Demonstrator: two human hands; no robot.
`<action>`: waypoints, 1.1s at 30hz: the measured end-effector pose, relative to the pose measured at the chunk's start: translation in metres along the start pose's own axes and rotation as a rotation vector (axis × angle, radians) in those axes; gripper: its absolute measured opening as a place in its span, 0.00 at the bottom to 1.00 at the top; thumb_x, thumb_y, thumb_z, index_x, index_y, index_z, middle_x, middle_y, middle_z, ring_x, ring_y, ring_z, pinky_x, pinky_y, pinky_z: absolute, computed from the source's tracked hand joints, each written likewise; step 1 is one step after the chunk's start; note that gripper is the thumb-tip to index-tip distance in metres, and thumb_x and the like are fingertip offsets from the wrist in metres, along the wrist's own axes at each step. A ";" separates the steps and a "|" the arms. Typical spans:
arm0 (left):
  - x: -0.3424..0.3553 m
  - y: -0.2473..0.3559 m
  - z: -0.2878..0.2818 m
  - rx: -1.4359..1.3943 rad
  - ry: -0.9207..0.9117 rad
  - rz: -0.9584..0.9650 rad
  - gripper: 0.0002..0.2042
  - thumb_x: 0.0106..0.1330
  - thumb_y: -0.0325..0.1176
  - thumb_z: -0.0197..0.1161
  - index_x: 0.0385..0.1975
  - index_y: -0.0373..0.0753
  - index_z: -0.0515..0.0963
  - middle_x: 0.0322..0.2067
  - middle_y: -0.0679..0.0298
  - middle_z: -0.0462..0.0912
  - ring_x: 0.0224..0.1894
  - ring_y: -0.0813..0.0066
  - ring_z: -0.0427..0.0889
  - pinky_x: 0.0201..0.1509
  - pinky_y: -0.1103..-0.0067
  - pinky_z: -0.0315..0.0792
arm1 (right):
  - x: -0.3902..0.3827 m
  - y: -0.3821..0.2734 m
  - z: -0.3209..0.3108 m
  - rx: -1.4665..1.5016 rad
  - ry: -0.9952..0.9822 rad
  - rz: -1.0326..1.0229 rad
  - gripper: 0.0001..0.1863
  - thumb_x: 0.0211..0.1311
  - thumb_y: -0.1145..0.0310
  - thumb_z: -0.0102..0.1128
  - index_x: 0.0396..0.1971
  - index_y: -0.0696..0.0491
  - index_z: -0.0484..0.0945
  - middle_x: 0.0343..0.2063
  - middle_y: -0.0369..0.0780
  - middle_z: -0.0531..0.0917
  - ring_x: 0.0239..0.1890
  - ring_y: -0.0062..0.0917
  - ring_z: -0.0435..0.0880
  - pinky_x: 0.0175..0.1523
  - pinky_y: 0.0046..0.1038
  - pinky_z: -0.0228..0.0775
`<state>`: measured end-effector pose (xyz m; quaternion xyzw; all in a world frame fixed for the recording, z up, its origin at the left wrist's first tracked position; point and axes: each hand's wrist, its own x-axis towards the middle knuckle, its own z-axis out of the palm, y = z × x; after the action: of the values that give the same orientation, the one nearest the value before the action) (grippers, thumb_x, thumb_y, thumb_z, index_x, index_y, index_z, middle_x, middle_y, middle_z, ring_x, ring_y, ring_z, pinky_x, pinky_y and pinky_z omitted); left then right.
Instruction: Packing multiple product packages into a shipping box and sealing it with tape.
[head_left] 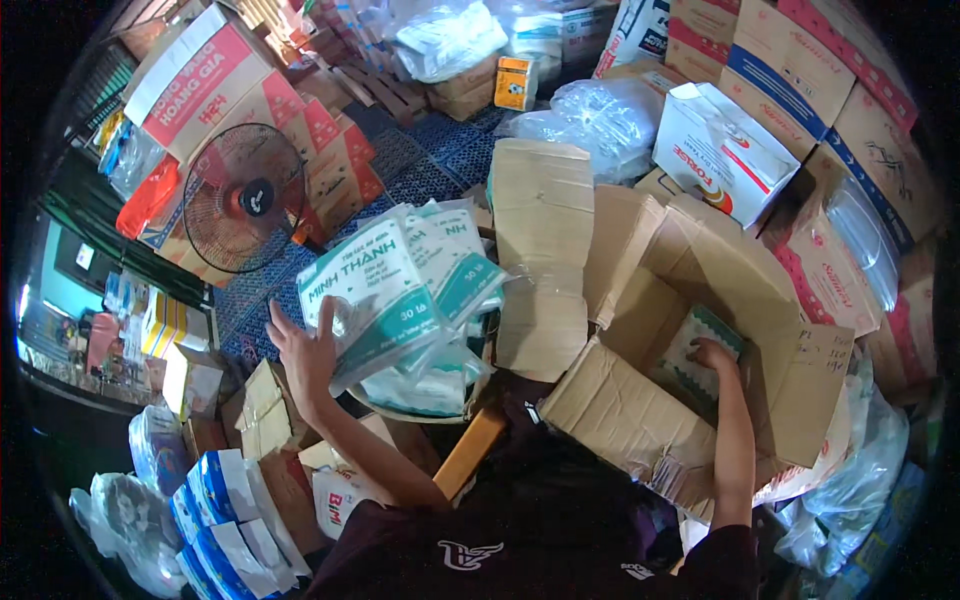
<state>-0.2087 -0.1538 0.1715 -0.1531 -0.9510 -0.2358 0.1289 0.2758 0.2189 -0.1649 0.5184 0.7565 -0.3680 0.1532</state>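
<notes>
Two bare hands work apart. The left hand (306,352) has its fingers spread, not closed around anything, at the near left edge of a pile of flat, glossy white-and-teal plastic packets (385,262). At least three packets can be counted; the lower ones overlap too much to tell. Their fronts bear teal lettering on white above a slanting teal band with pale print. The film is creased and shiny.

The right hand (712,355) reaches down inside one open brown corrugated cardboard carton (620,405), its fingertips on one flat white packet with a green patterned border (683,376); whether they grasp it cannot be told. Dark handwriting marks the carton flap (822,370) to the right of this hand.

Between the hands stands one tall, scuffed brown cardboard panel (543,260). Beyond the right hand sit one white carton with red lettering (715,150) and bulging clear plastic bags (610,125). Beyond the left hand is one black fan with a round wire cage (258,197).
</notes>
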 end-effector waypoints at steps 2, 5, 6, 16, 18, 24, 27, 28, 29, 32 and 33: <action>0.006 -0.007 0.002 -0.035 -0.080 -0.058 0.45 0.55 0.61 0.57 0.64 0.35 0.48 0.56 0.32 0.59 0.58 0.40 0.64 0.56 0.62 0.65 | -0.014 -0.020 -0.015 -0.063 0.003 0.036 0.26 0.54 0.61 0.59 0.53 0.54 0.71 0.42 0.47 0.80 0.43 0.33 0.78 0.48 0.32 0.68; 0.018 -0.058 0.024 -0.063 0.022 -0.119 0.45 0.54 0.63 0.57 0.61 0.30 0.55 0.34 0.39 0.79 0.42 0.44 0.78 0.47 0.64 0.69 | -0.022 -0.026 -0.011 -0.177 0.055 0.011 0.31 0.51 0.59 0.63 0.55 0.56 0.68 0.46 0.49 0.77 0.48 0.35 0.76 0.53 0.31 0.66; 0.026 -0.057 0.019 -0.072 0.016 -0.109 0.45 0.54 0.63 0.57 0.61 0.30 0.55 0.34 0.39 0.79 0.42 0.44 0.78 0.47 0.64 0.69 | -0.022 -0.018 -0.013 -0.137 0.076 0.022 0.34 0.50 0.57 0.63 0.56 0.56 0.66 0.48 0.49 0.76 0.49 0.36 0.75 0.54 0.32 0.65; -0.013 -0.068 -0.057 -0.414 0.170 0.461 0.19 0.67 0.40 0.51 0.50 0.34 0.74 0.41 0.56 0.77 0.46 0.73 0.74 0.53 0.79 0.63 | -0.006 0.044 -0.009 -0.081 0.233 0.046 0.45 0.43 0.49 0.65 0.60 0.55 0.61 0.58 0.50 0.66 0.60 0.41 0.65 0.61 0.37 0.60; -0.021 -0.016 -0.078 -0.915 0.025 0.210 0.17 0.67 0.40 0.53 0.44 0.31 0.75 0.36 0.61 0.79 0.35 0.77 0.75 0.42 0.82 0.68 | 0.007 0.047 -0.006 0.063 0.262 -0.003 0.43 0.41 0.49 0.66 0.58 0.56 0.63 0.56 0.51 0.67 0.58 0.43 0.67 0.59 0.40 0.61; -0.035 0.053 -0.054 -1.025 0.090 -0.040 0.25 0.69 0.44 0.47 0.55 0.28 0.67 0.56 0.50 0.69 0.55 0.66 0.69 0.58 0.75 0.62 | -0.007 -0.004 -0.025 0.418 0.547 -0.001 0.21 0.56 0.66 0.55 0.49 0.58 0.73 0.51 0.47 0.73 0.54 0.37 0.72 0.55 0.34 0.64; -0.045 0.080 0.028 -1.252 -0.071 0.135 0.24 0.70 0.42 0.44 0.57 0.29 0.65 0.56 0.50 0.68 0.55 0.67 0.69 0.58 0.74 0.62 | -0.003 0.036 -0.035 0.855 0.457 -0.221 0.15 0.57 0.67 0.57 0.41 0.58 0.77 0.37 0.39 0.80 0.36 0.24 0.78 0.42 0.28 0.69; -0.062 0.087 0.040 -1.316 -0.081 0.132 0.24 0.70 0.42 0.44 0.57 0.29 0.64 0.55 0.51 0.68 0.54 0.67 0.70 0.58 0.74 0.63 | -0.003 -0.020 -0.035 0.805 0.440 -0.223 0.14 0.58 0.66 0.57 0.42 0.56 0.77 0.34 0.37 0.80 0.32 0.21 0.78 0.38 0.25 0.70; -0.088 0.131 0.048 -1.141 -0.223 0.159 0.24 0.69 0.42 0.46 0.55 0.28 0.65 0.51 0.51 0.71 0.50 0.68 0.71 0.54 0.75 0.64 | -0.019 0.001 -0.032 1.038 0.394 -0.251 0.14 0.60 0.63 0.56 0.43 0.54 0.76 0.32 0.36 0.80 0.31 0.20 0.78 0.37 0.23 0.70; -0.138 0.194 0.063 -1.157 -0.583 0.189 0.19 0.69 0.41 0.49 0.48 0.29 0.69 0.39 0.56 0.75 0.40 0.72 0.73 0.46 0.78 0.66 | -0.038 -0.008 -0.038 1.226 0.196 -0.140 0.19 0.63 0.58 0.54 0.50 0.53 0.71 0.40 0.39 0.79 0.36 0.25 0.79 0.40 0.27 0.72; -0.146 0.202 0.079 -1.130 -0.686 0.349 0.18 0.69 0.40 0.49 0.46 0.30 0.70 0.37 0.60 0.75 0.39 0.73 0.72 0.44 0.79 0.66 | -0.037 0.004 -0.039 1.456 0.069 -0.096 0.22 0.64 0.58 0.52 0.54 0.53 0.69 0.47 0.41 0.77 0.41 0.29 0.79 0.43 0.32 0.74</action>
<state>-0.0169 0.0206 0.1403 -0.4139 -0.6305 -0.6098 -0.2434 0.3008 0.2225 -0.1176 0.4664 0.3465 -0.7675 -0.2707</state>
